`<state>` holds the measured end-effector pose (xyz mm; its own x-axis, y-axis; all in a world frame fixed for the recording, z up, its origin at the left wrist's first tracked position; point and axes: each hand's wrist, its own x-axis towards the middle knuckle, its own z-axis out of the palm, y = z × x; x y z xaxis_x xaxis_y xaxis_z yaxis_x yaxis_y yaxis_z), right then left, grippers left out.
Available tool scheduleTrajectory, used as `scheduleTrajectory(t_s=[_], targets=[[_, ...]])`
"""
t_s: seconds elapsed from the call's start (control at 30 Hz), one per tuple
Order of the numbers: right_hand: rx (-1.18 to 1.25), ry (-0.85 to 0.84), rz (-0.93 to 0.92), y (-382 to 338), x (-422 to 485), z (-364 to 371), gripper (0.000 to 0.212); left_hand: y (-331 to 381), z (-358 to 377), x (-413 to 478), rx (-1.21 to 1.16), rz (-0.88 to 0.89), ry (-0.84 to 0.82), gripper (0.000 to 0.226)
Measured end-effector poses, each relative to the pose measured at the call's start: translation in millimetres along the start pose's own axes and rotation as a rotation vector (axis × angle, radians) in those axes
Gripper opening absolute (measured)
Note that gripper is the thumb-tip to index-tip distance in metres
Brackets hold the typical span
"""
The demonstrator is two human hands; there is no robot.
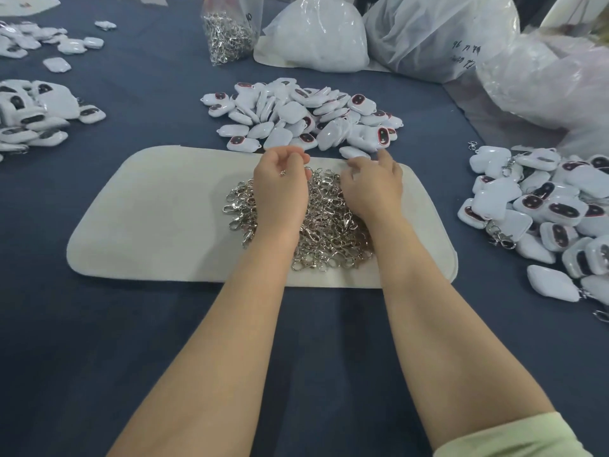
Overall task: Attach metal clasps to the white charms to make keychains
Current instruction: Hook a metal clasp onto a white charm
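A heap of silver metal clasps lies on a cream felt mat. My left hand hovers over the heap's far left part with fingers curled, pinching a small clasp near its fingertips. My right hand is over the heap's far right part, fingers bent down toward a white charm at the mat's far edge; I cannot tell whether it holds anything. Just beyond the mat sits a pile of white charms with dark red-rimmed ovals.
Finished keychains are piled at the right, more white charms at the left. A clear bag of clasps and big white plastic bags stand at the back. The table has a dark blue cloth.
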<state>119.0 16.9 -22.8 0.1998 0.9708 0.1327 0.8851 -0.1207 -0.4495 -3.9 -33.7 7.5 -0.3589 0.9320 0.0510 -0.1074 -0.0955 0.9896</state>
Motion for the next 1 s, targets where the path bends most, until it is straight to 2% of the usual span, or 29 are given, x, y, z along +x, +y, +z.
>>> scheduleTrajectory(t_s=[0.13,0.33,0.5,0.63,0.7,0.8,0.87,0.93,1.0], targets=[[-0.06,-0.099,0.005,-4.1,5.7,3.1,0.046,-1.0,1.1,0.4,0.01,-0.004,-0.007,0.021],[-0.035,-0.002,0.012,-3.5,1.9,3.5,0.046,-2.3,2.4,0.8,0.006,-0.015,-0.012,0.023],[0.193,0.123,0.023,-5.2,-5.0,-7.4,0.04,-1.3,2.1,-0.7,0.017,-0.017,-0.012,0.022],[0.518,0.218,0.047,-7.9,-12.2,-25.0,0.016,-2.6,0.9,0.5,0.054,-0.013,-0.013,0.013],[0.675,0.171,0.022,-8.9,-19.0,-35.4,0.005,-3.4,0.0,0.4,0.075,-0.013,-0.037,0.012],[0.811,-0.016,-0.065,-13.0,-30.0,-43.6,0.017,-3.3,0.8,-0.9,0.109,-0.012,-0.124,0.03],[0.835,-0.081,-0.1,-18.2,-33.8,-42.9,0.022,-3.3,1.4,-1.5,0.122,-0.021,-0.178,0.038],[0.884,-0.097,-0.095,-22.8,-35.0,-39.8,0.018,-3.1,0.7,-1.0,0.124,-0.018,-0.172,0.034],[0.866,-0.046,-0.064,-23.2,-35.0,-36.2,0.014,-2.3,-1.7,1.0,0.111,-0.02,-0.106,0.024]])
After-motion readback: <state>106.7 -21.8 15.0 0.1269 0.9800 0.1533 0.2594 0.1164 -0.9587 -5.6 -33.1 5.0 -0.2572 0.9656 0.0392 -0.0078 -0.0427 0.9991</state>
